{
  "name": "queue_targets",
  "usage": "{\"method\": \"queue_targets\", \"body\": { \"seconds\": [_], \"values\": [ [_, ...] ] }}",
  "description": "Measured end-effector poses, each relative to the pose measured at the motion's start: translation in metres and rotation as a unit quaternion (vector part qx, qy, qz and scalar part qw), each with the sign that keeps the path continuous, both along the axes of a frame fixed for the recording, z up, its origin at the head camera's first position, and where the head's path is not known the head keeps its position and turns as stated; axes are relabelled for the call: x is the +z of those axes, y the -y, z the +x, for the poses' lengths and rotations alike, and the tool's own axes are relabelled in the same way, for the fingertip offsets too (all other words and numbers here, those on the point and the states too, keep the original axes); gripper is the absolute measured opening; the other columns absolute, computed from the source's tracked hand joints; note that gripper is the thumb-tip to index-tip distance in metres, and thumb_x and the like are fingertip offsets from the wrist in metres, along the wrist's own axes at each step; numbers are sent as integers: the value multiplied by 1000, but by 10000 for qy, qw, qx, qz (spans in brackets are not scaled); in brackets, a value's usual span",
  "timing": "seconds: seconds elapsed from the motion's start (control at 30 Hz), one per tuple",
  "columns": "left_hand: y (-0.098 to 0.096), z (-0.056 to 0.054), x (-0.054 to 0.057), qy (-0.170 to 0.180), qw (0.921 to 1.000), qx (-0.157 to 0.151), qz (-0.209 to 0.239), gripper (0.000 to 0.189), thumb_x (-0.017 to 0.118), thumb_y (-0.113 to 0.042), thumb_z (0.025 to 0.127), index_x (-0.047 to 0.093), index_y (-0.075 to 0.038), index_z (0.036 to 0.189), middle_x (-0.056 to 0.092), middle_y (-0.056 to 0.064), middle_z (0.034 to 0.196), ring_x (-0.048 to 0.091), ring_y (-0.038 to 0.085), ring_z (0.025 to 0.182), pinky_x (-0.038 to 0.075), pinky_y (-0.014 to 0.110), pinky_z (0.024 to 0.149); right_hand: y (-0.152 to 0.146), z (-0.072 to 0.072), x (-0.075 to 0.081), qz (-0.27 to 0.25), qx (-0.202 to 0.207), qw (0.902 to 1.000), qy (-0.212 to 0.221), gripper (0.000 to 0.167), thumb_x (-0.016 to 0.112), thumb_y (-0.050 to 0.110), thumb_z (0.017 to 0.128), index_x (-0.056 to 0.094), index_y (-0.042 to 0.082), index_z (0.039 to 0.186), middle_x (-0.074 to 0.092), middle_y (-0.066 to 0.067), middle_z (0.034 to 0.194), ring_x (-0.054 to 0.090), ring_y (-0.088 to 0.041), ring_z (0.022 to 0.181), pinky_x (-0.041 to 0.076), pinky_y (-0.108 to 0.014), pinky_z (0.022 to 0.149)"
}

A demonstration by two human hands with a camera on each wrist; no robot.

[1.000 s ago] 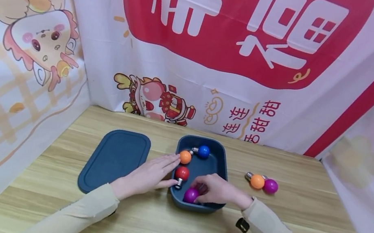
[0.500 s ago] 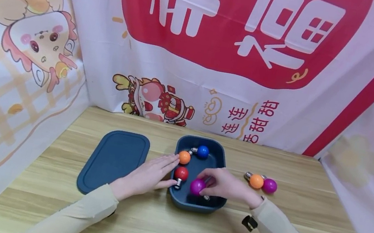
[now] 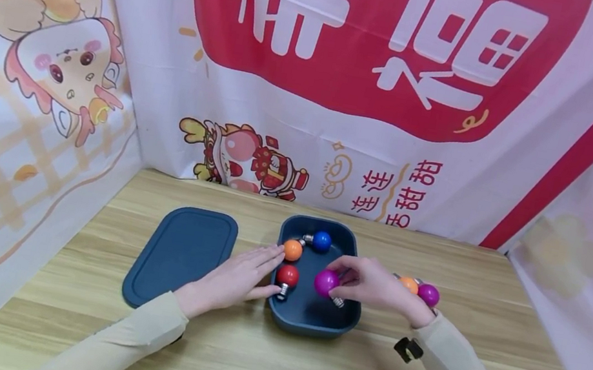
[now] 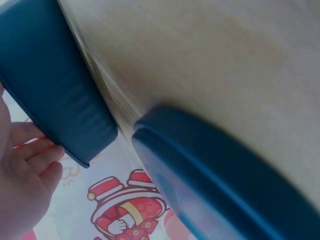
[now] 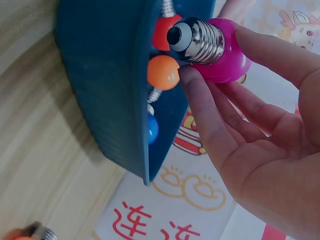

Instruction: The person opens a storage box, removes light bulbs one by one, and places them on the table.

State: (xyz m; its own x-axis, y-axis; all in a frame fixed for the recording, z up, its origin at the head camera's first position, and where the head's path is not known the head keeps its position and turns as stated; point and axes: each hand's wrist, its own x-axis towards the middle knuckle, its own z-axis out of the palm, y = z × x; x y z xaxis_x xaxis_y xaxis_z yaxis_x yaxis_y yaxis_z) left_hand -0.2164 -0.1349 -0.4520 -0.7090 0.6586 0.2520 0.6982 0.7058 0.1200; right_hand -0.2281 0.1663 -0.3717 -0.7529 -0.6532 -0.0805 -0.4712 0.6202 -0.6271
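Note:
My right hand pinches a purple light bulb over the dark blue box. In the right wrist view, the bulb's threaded metal base sticks out between thumb and fingers. Inside the box, a red bulb and an orange bulb lie along the left wall, and a blue bulb lies toward the back. My left hand rests against the box's left rim with its fingers extended. From the left wrist, the fingertips show touching the rim.
A dark blue lid lies flat on the wooden table, left of the box. To its right, another orange bulb and another purple bulb lie side by side, partly behind my right hand. Printed cloth hangs behind.
My right hand has lifted the purple bulb from the box's near end, moving it up, away from me and slightly right. The left hand stays in place.

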Motion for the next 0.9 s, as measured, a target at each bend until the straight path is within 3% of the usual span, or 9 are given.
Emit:
{"method": "queue_targets", "body": {
  "seconds": [0.37,0.9],
  "values": [
    [-1,0,1,55,9999,69,-56,71,50,-53,100,40,-5,151,38,13,159,40,28,147,39,47,117,-24,-3,16,-376,-144,9991,-93,37,74,19,89,66,1,120,71,-17,113,71,-24,98,62,-31,82],
    [-1,1,1,38,10000,28,9,70,50,-52,100,40,-4,151,39,14,159,41,30,146,40,47,117,-67,-8,23,-364,-882,9951,-243,39,73,22,90,65,3,123,71,-17,115,71,-26,101,62,-35,82]
  ]
}}
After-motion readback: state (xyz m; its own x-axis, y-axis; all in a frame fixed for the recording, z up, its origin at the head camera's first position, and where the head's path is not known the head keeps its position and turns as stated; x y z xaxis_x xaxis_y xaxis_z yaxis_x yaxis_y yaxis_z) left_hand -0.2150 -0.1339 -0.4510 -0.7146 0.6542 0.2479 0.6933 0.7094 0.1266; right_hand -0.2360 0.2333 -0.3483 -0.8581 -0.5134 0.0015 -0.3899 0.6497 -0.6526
